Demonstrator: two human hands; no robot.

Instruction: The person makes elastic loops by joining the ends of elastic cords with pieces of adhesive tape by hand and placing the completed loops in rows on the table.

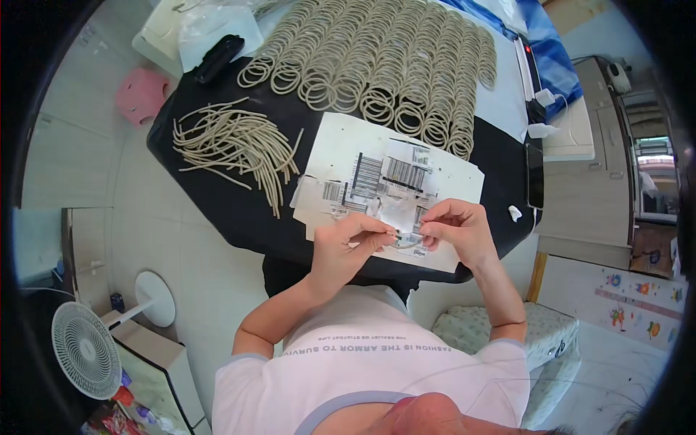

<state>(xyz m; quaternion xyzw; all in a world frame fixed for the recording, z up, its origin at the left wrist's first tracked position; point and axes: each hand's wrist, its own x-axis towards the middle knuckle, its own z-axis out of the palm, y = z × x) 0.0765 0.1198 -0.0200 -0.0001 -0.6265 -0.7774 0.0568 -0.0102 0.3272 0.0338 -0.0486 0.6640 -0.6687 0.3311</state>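
Over a pale board my two hands work close together on a short beige cord, which curves between them. My left hand pinches one end between thumb and forefinger, beside a small dark spot that is too small to name. My right hand has thumb and fingers pressed together near the other end; exactly what lies between those fingertips is hidden. Barcode labels cover part of the board under the hands. A bundle of loose beige cords lies to the left.
Rows of beige rings fill the far part of the black-covered table. A black case lies far left, a phone at the right edge, near a white scrap. A fan stands lower left.
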